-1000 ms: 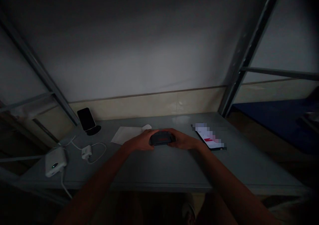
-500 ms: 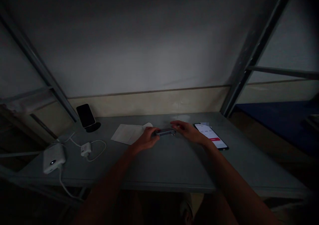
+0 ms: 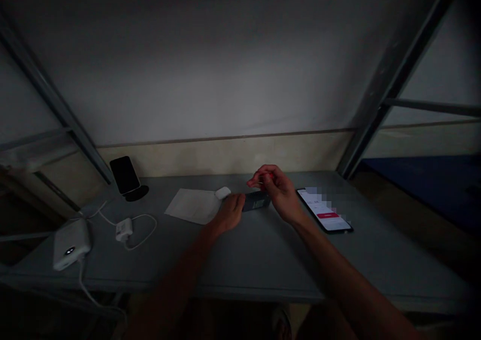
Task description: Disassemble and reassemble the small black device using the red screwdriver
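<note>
The view is very dim. My left hand [image 3: 230,213] holds a small dark flat device [image 3: 257,200] by its left end, low over the grey table [image 3: 263,249]. My right hand [image 3: 278,189] is raised just above the device's right end. Its thumb and forefinger are pinched together on what looks like a tiny red piece [image 3: 263,176], too small to make out.
A white earbud-like case [image 3: 222,193] and a sheet of paper [image 3: 191,206] lie left of my hands. To the right is a lit phone [image 3: 325,216]. At the far left are a dark phone on a stand [image 3: 125,176], a white charger with cable [image 3: 124,228] and a white power bank [image 3: 69,242].
Both hands were cupped on the dark device. My right hand has let go and lifted with its fingers pinched, while my left hand keeps the device, now turned.
</note>
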Demonstrator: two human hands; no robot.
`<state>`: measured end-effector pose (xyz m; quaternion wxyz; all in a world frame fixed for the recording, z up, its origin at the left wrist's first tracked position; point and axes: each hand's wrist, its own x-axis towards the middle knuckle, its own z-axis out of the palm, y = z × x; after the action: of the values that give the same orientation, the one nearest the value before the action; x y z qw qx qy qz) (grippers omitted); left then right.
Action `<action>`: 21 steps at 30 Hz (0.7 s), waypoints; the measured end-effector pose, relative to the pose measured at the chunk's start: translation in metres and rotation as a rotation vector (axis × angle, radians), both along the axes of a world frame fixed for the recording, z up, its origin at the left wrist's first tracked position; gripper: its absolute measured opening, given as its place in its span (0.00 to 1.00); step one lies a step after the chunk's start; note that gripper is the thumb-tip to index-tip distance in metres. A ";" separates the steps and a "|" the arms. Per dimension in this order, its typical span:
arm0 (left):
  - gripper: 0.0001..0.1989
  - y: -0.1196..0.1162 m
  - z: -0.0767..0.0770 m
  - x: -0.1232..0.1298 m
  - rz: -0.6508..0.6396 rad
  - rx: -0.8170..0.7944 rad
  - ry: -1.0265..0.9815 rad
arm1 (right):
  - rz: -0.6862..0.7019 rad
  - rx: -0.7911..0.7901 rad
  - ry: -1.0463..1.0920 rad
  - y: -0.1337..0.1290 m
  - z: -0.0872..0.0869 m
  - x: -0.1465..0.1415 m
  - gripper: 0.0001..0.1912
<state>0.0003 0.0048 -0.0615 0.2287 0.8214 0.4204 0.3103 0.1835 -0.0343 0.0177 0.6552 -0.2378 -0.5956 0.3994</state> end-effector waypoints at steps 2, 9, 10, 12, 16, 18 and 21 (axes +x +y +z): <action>0.25 0.000 -0.002 0.001 0.029 -0.034 -0.015 | 0.019 0.012 -0.052 0.006 0.005 -0.012 0.15; 0.25 -0.001 0.005 0.003 0.039 -0.140 -0.079 | 0.019 -0.004 -0.140 0.021 -0.001 -0.024 0.17; 0.24 -0.001 0.005 0.004 0.041 -0.141 -0.081 | 0.008 -0.004 -0.156 0.021 -0.002 -0.024 0.17; 0.23 0.001 0.002 0.003 0.035 -0.129 -0.076 | -0.018 -0.004 -0.182 0.021 -0.003 -0.023 0.17; 0.21 0.003 -0.004 0.002 0.002 -0.084 -0.082 | -0.071 0.005 -0.170 0.021 -0.002 -0.021 0.16; 0.19 0.004 -0.005 0.002 -0.012 -0.063 -0.065 | -0.068 0.007 -0.149 0.022 -0.003 -0.022 0.16; 0.19 0.003 -0.003 0.002 -0.005 -0.056 -0.022 | -0.031 -0.006 -0.125 0.024 -0.006 -0.024 0.14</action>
<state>0.0025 0.0082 -0.0643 0.2572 0.8121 0.4245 0.3068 0.1596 -0.0105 0.0120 0.6219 -0.2734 -0.6304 0.3756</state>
